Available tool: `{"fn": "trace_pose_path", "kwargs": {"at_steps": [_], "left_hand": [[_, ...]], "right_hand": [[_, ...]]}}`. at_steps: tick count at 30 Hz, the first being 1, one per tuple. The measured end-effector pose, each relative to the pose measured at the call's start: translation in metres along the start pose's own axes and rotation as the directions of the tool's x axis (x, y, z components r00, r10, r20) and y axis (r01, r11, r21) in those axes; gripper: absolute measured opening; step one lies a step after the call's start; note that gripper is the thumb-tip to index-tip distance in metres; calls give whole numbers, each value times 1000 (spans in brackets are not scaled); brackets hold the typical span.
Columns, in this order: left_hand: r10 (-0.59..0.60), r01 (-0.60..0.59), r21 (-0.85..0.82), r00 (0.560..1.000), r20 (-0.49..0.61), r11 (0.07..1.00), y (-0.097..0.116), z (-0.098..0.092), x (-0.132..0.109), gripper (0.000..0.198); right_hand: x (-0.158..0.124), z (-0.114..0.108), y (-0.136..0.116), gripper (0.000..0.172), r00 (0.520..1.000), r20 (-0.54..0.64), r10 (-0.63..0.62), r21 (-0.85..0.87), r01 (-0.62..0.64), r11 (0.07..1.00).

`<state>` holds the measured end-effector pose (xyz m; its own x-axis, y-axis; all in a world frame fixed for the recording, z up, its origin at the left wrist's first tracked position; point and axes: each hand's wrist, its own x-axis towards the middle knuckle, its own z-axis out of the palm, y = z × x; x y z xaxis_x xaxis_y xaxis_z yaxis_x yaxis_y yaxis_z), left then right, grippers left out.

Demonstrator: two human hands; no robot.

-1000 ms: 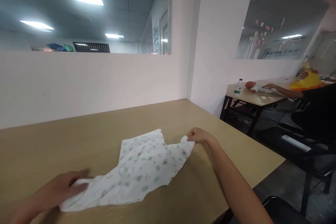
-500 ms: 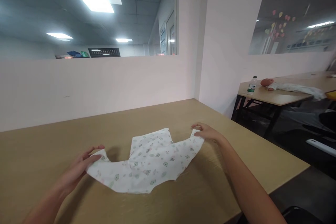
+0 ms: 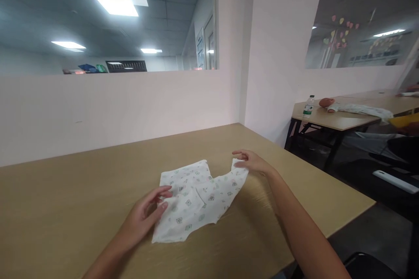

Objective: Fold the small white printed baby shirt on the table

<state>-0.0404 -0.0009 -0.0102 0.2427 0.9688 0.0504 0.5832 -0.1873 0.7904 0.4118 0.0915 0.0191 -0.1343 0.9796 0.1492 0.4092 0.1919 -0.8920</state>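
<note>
A small white garment [image 3: 199,196] with a pale printed pattern lies on the tan table [image 3: 81,200] in front of me. One sleeve is folded in over the body at the left. My left hand [image 3: 147,213] rests on that folded part, fingers closed lightly on the fabric edge. My right hand [image 3: 250,163] pinches the end of the other sleeve at the garment's right, a little above the tabletop.
A white partition wall [image 3: 114,109] runs along the table's far edge. At the right stands a second table [image 3: 347,120] with a water bottle [image 3: 307,107], a doll and a cloth. A person's dark sleeve shows at the far right edge.
My left hand has carried the left sleeve rightward and folded it over the garment's middle. The right hand stays pinched on the right sleeve.
</note>
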Motion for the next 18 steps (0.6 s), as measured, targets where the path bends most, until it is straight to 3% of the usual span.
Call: {"fn": "trace_pose_path", "kwargs": {"at_steps": [2, 6, 10, 13, 18], "left_hand": [[34, -37, 177, 999, 18, 984, -6, 9, -1, 64], [188, -224, 459, 974, 124, 860, -13, 30, -3, 55], [344, -381, 624, 920, 186, 683, -21, 41, -5, 55], [437, -436, 705, 878, 196, 559, -28, 45, -5, 56], [514, -432, 796, 839, 180, 425, -36, 47, -3, 57]], "right_hand": [[-2, -3, 1, 58, 1000, 19, 25, -52, -24, 998], [-1, -6, 11, 21, 995, 23, 93, -167, -88, 982], [6, -8, 21, 25, 984, -133, 115, -165, -136, 977], [10, -8, 26, 31, 965, -221, 138, -149, -174, 973], [10, -8, 28, 40, 950, -222, 220, -159, -258, 953]]}}
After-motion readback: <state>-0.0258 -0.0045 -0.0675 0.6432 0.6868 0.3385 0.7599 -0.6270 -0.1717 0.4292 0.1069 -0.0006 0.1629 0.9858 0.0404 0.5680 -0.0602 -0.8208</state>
